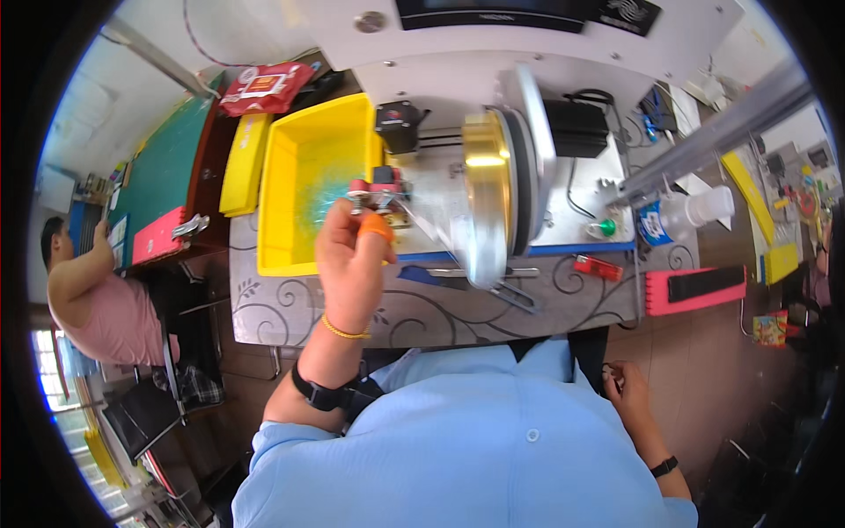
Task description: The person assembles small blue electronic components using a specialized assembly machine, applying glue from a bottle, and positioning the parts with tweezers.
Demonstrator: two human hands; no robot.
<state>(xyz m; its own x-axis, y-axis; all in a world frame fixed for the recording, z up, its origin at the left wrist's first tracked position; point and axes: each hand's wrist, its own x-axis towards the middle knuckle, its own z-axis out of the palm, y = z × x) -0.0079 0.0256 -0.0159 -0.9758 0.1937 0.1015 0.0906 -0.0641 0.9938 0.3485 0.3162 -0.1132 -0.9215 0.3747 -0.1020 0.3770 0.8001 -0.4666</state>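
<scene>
I am holding my left hand [348,268] up over the patterned counter [422,326], and its fingers are bending together against the small red-and-black mechanism [385,180]. I cannot tell whether they are gripping a part of it or only touching it. That mechanism is sitting just beside the right wall of the yellow bin [330,132], and fine bluish strands [321,198] are lying inside the bin. An orange cover [376,227] is sheathing one digit of this hand, while a yellow bracelet [343,329] and a black band [317,387] are circling my forearm.

My right hand [629,392] is resting low on my right, beyond the counter's front edge and well apart from the mechanism. Its fingers are curling, but I cannot tell whether they are closing on anything.

A black motor [399,126] is standing just behind the mechanism, and a large gold-rimmed wheel [487,167] is standing upright to its right. In front of the wheel, a metal tool [515,297] is lying on the counter. Further right, a red lighter [598,267] is lying near a pink block [695,289], and a clear bottle [700,214] is leaning behind that block. Off to my left, a person in a pink top [114,317] is sitting by a green-topped counter [163,167].
</scene>
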